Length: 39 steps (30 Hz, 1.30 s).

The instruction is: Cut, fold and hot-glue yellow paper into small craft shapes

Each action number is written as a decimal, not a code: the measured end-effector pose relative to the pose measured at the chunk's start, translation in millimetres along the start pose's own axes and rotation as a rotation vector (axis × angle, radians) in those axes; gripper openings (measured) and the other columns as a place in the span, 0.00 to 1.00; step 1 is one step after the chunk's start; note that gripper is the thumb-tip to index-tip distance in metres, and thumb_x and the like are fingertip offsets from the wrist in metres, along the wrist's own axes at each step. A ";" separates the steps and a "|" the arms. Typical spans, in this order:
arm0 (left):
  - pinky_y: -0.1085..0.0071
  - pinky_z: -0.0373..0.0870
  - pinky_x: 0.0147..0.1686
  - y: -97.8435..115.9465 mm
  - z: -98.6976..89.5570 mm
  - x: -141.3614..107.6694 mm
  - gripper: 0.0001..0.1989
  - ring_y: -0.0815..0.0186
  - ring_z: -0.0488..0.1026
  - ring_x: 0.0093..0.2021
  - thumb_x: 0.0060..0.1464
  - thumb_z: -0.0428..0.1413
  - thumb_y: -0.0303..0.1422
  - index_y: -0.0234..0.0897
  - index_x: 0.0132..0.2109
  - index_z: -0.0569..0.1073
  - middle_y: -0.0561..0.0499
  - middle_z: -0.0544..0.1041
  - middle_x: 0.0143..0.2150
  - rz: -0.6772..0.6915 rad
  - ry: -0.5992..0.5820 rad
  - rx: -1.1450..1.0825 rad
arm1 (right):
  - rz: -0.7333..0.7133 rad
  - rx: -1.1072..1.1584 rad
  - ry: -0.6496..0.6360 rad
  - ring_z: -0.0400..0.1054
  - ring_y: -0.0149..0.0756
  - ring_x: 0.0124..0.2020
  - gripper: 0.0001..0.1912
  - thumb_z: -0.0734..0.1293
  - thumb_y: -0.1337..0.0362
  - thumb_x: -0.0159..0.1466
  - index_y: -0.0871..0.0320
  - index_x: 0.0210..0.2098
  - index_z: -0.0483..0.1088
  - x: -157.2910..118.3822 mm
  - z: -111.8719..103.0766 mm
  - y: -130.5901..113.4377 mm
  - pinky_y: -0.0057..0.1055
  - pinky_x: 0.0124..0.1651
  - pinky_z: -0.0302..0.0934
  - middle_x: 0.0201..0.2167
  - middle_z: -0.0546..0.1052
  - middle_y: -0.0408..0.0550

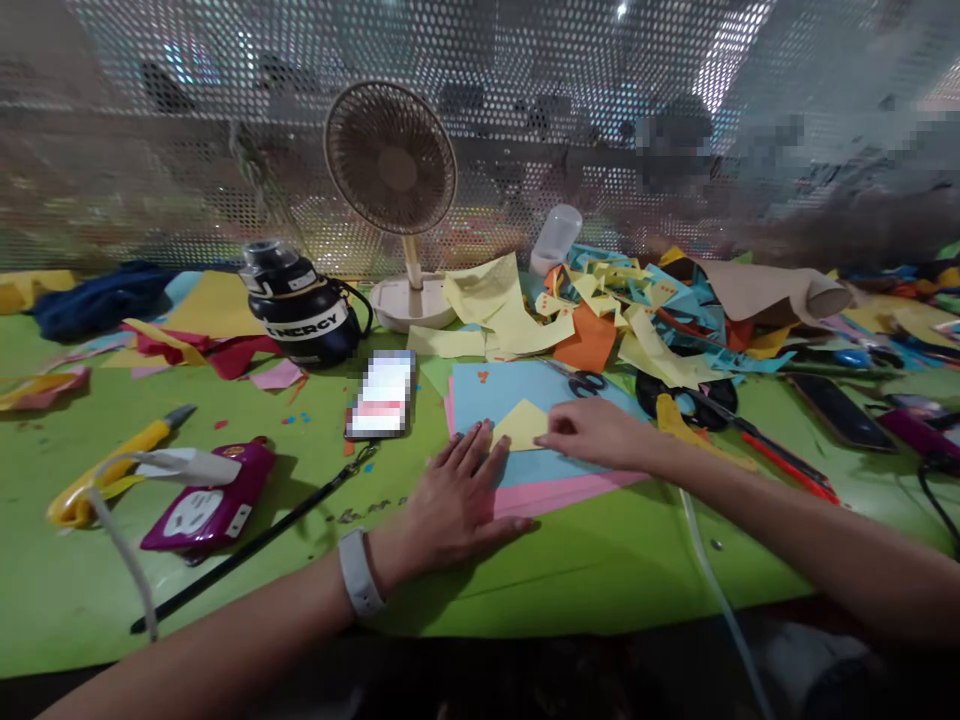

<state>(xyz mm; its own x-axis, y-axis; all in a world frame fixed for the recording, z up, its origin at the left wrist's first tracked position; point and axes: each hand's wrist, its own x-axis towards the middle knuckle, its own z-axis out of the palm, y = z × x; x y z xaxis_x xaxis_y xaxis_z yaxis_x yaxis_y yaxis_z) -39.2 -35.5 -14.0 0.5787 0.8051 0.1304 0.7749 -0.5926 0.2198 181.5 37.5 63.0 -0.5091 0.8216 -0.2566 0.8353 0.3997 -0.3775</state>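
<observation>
Head view shows my left hand [457, 500] flat on the blue sheet [510, 400], my right hand [592, 432] pinching the yellow piece [521, 425], which could slip off-line.

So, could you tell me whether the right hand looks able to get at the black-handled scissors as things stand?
Probably yes. The right hand rests on the yellow paper piece, and the scissors lie uncovered on the blue sheet just beyond it, with nothing between them.
</observation>
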 end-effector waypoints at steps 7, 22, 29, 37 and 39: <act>0.51 0.47 0.63 -1.9 5.5 1.6 0.47 0.48 0.43 0.68 0.52 0.41 0.62 0.34 0.68 0.46 0.36 0.46 0.70 -0.019 -0.013 0.019 | 0.242 0.568 -0.475 0.67 0.28 0.15 0.21 0.72 0.52 0.53 0.61 0.16 0.65 52.3 21.4 2.1 0.26 0.25 0.65 0.11 0.70 0.40; 0.50 0.49 0.62 -3.6 8.0 0.3 0.45 0.47 0.44 0.68 0.53 0.44 0.59 0.36 0.68 0.45 0.38 0.47 0.70 -0.010 0.005 0.047 | 0.479 0.418 -0.402 0.69 0.30 0.17 0.23 0.71 0.50 0.52 0.62 0.15 0.66 -7.2 -9.1 68.4 0.23 0.17 0.55 0.13 0.74 0.48; 0.51 0.48 0.63 -3.6 5.3 1.3 0.45 0.47 0.44 0.68 0.53 0.44 0.59 0.33 0.68 0.46 0.36 0.49 0.69 0.025 0.002 0.080 | 0.341 0.495 -0.257 0.66 0.26 0.15 0.20 0.71 0.54 0.54 0.60 0.16 0.64 -8.8 -15.0 54.1 0.22 0.20 0.62 0.13 0.71 0.42; 0.54 0.48 0.63 -4.8 -7.3 -0.9 0.45 0.51 0.45 0.68 0.54 0.41 0.60 0.33 0.68 0.48 0.38 0.50 0.69 0.030 -0.077 0.101 | 0.253 0.582 -0.364 0.69 0.30 0.15 0.24 0.72 0.47 0.50 0.61 0.17 0.66 21.6 21.6 42.2 0.28 0.24 0.68 0.12 0.73 0.45; 0.54 0.49 0.63 -12.4 -17.3 -6.1 0.44 0.51 0.49 0.67 0.53 0.41 0.60 0.33 0.67 0.52 0.39 0.52 0.68 0.010 -0.113 0.110 | 0.271 0.597 -0.372 0.70 0.31 0.16 0.23 0.72 0.48 0.50 0.61 0.17 0.66 21.9 21.2 43.9 0.28 0.25 0.68 0.12 0.73 0.45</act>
<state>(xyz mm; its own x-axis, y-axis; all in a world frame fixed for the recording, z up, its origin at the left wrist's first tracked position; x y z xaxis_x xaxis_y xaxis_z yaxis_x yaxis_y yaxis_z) -56.7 -32.6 -0.8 0.6064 0.7949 0.0211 0.7887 -0.6046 0.1113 202.6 64.4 21.9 -0.4272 0.6258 -0.6526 0.7406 -0.1719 -0.6496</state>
